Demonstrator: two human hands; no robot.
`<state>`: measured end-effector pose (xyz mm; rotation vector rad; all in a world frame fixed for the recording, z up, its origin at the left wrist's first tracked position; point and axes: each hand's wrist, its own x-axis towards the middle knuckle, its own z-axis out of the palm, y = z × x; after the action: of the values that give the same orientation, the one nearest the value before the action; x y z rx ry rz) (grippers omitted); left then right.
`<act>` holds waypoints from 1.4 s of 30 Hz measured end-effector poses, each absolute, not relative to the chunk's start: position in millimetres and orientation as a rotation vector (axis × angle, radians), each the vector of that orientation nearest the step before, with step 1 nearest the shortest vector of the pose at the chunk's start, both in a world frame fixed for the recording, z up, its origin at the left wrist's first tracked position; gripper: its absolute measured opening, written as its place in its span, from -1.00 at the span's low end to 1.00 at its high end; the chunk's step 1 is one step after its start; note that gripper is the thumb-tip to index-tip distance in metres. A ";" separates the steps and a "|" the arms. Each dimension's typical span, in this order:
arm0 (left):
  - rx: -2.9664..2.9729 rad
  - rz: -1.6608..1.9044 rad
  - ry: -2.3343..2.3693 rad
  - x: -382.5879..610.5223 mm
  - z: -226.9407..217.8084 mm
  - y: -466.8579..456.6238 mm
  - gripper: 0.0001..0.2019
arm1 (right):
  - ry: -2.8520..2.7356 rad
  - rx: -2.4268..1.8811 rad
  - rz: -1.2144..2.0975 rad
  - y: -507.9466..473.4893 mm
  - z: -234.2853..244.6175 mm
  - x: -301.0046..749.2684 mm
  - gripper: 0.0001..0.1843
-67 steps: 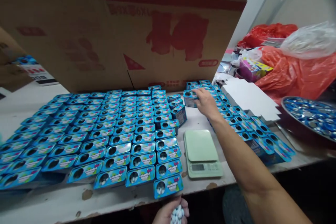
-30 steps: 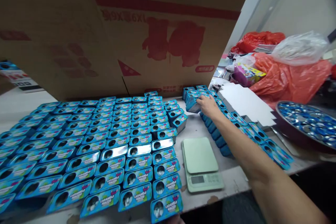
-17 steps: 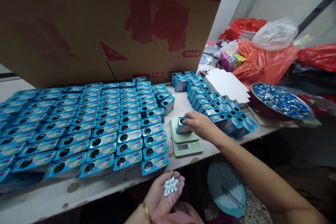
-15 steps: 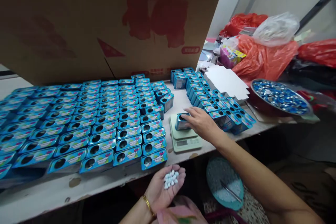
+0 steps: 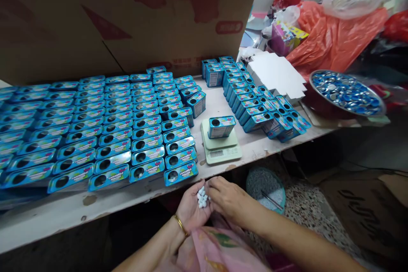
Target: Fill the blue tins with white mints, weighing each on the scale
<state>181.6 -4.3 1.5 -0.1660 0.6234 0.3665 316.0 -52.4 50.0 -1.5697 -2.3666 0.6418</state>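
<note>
White candies [image 5: 202, 197] lie in a small heap in the cupped palm of my left hand [image 5: 190, 211], below the table's front edge. My right hand [image 5: 230, 200] is bent over that palm, its fingertips at the right side of the heap. Those fingers are closed, and whatever they pinch is hidden. On a pale green kitchen scale [image 5: 225, 154] stands a blue tin [image 5: 223, 129] with a dark round hole in its top, touched by neither hand. The scale's display is too small to read.
Many similar blue tins [image 5: 116, 136] fill the table's left side; more tins [image 5: 244, 97] stand right of the scale. A basin of blue and silver lids [image 5: 346, 93] sits far right, near white card [image 5: 276, 74]. Below is a bucket with granules [image 5: 266, 187]; behind rises a carton [image 5: 178, 21].
My right hand has let go of the tin on the scale and come down to the candies in my left palm. The tin sits slightly turned. The view has tilted down.
</note>
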 end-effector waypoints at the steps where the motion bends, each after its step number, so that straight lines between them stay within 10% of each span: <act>1: -0.161 0.365 0.638 182.3 0.6 -4.5 -0.83 | -2.349 -1.578 0.667 -51.5 49.8 318.1 -0.82; 23: -0.287 0.358 0.570 208.7 9.5 24.4 -0.84 | -2.158 -1.441 0.718 -22.7 51.3 353.5 -0.81; 42: -0.112 0.277 0.707 195.7 7.7 16.1 -0.69 | -1.824 -1.505 0.122 40.0 111.6 397.6 -0.77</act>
<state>195.7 16.1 7.7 -0.1123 0.7074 0.2774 397.6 40.0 111.6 -1.5052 -1.8241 0.1221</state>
